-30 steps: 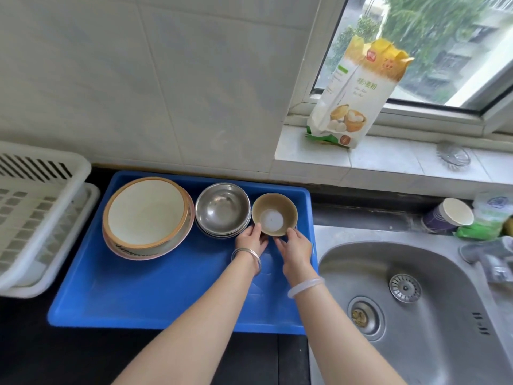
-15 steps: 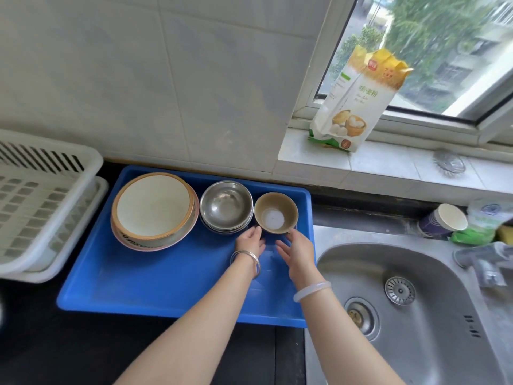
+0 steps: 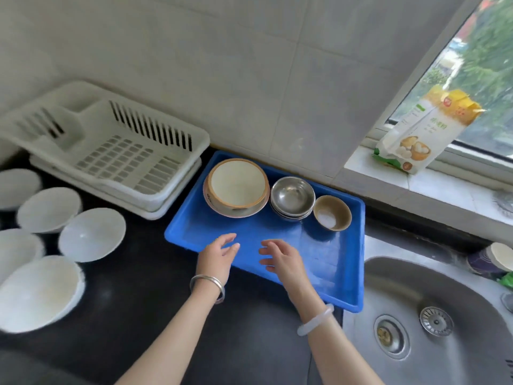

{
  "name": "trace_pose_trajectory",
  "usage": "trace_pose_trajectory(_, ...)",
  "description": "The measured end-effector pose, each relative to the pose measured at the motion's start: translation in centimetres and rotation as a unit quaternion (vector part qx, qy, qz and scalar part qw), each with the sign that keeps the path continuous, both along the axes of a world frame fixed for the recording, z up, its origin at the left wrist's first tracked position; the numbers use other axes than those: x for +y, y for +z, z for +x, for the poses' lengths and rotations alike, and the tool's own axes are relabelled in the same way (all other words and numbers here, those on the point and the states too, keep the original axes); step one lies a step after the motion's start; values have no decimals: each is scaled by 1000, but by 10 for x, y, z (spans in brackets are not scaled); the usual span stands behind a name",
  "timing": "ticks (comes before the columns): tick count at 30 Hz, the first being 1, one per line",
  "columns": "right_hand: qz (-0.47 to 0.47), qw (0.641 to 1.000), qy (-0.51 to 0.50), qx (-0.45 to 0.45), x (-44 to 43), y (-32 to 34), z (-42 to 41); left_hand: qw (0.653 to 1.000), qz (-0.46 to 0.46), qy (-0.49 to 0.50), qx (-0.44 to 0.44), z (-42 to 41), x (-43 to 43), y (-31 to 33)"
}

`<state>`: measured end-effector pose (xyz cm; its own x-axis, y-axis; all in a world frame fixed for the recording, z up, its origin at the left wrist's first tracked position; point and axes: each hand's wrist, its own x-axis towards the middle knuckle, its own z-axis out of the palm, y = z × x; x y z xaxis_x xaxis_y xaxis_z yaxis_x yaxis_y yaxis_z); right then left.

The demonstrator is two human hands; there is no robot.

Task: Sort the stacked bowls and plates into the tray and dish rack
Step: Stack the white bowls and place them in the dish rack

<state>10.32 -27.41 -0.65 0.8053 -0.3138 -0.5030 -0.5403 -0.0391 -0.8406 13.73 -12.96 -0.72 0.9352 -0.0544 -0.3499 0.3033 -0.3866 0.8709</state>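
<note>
A blue tray point(image 3: 249, 234) lies on the dark counter. Along its far side stand a stack of brown-rimmed cream bowls point(image 3: 236, 186), a stack of steel bowls point(image 3: 292, 197) and a small brown bowl point(image 3: 332, 212). Left of the tray sits an empty white dish rack point(image 3: 116, 154). Several white bowls point(image 3: 91, 234) lie upturned on the counter at the far left. My left hand point(image 3: 218, 259) and my right hand point(image 3: 283, 258) hover over the tray's near edge, fingers relaxed and holding nothing.
A steel sink point(image 3: 433, 323) with a drain strainer point(image 3: 436, 320) lies to the right. On the window sill stands a yellow and white flour bag point(image 3: 422, 134). A paper cup point(image 3: 497, 259) lies at the sink's far right edge.
Both hands have let go of the small brown bowl and drawn back toward the tray's near edge. The view has swung left, bringing the white bowls on the counter into sight.
</note>
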Motion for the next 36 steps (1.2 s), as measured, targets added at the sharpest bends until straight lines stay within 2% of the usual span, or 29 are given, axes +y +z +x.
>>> trace_pose_trajectory(5,-43,985,167,21,95,-13,25,989,78,120,-41,-26,100,-4)
trace_pose_trajectory(10,-105,949,294,35,188,-27,59,954,172,238,-65,-44,186,-19)
trace_pose_trajectory(13,-118,938,322,54,229,-33,81,921,194,322,-99,-54,222,-25)
trace_pose_trajectory(17,-113,942,310,62,263,-39,102,891,211,380,-134,-62,254,-33)
trace_pose_trajectory(22,-47,968,230,89,281,-46,116,883,164,431,-90,-63,275,-42)
trace_pose_trajectory(26,20,985,148,82,288,-43,117,871,7,489,-44,-61,284,-40)
trace_pose_trajectory(28,22,989,126,71,287,-37,117,862,-34,506,-27,-61,285,-39)
trace_pose_trajectory(32,33,991,123,38,278,-21,113,865,-66,497,-13,-63,290,-42)
trace_pose_trajectory(36,10,985,174,4,275,0,109,862,-106,496,-9,-63,295,-46)
